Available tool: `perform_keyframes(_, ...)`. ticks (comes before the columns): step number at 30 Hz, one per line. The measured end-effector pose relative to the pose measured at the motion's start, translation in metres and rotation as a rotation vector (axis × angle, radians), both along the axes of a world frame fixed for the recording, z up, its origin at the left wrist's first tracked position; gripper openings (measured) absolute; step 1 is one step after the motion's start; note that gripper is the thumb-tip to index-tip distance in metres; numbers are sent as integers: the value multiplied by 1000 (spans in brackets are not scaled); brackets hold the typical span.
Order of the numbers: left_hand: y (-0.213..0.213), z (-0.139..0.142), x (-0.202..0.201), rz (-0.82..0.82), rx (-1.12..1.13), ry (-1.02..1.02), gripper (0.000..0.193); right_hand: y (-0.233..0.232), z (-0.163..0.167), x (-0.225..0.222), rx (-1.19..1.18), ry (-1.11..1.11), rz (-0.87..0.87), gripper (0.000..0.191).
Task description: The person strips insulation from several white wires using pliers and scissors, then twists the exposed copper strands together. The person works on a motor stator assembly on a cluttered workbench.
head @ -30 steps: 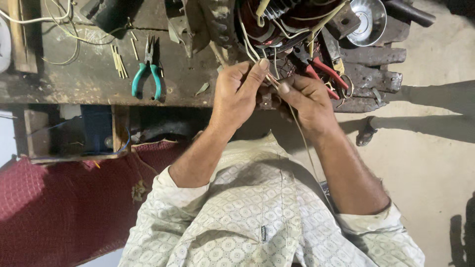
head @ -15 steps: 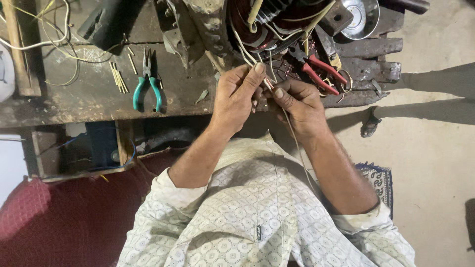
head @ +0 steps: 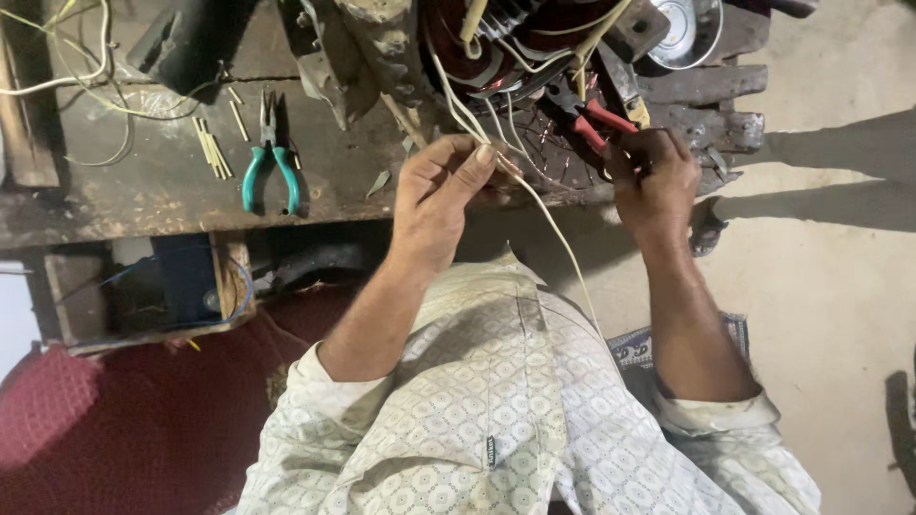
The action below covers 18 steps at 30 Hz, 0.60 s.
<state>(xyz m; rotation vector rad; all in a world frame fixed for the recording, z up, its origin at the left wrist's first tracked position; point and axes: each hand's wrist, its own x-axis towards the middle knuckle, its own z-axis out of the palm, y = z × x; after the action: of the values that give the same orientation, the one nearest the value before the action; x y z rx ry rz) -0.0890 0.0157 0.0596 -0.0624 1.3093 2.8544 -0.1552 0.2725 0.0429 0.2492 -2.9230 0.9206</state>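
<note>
head view, left hand (head: 441, 195) pinching one cream wire (head: 553, 229), right hand (head: 656, 181) gripping one red-handled pliers (head: 596, 119)

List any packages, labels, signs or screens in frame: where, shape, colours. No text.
Garment tag: small dark upright rectangle with pale lettering, sewn on the front of the white patterned shirt, low in the frame.
Printed mat or bag: on the floor beside the right forearm, mostly hidden; pale rectangular panel with dark print, dark blue patterned border.
No screens, signs or packages visible on the wooden workbench.
</note>
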Motion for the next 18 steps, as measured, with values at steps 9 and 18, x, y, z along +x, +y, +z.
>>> perform_keyframes(9,21,-8,5,138,-95,-105,24,6,-36,-24,562,183,330,31)
perform_keyframes(18,37,-14,3,222,-66,-15,22,34,-29,2,-70,-35,199,43)
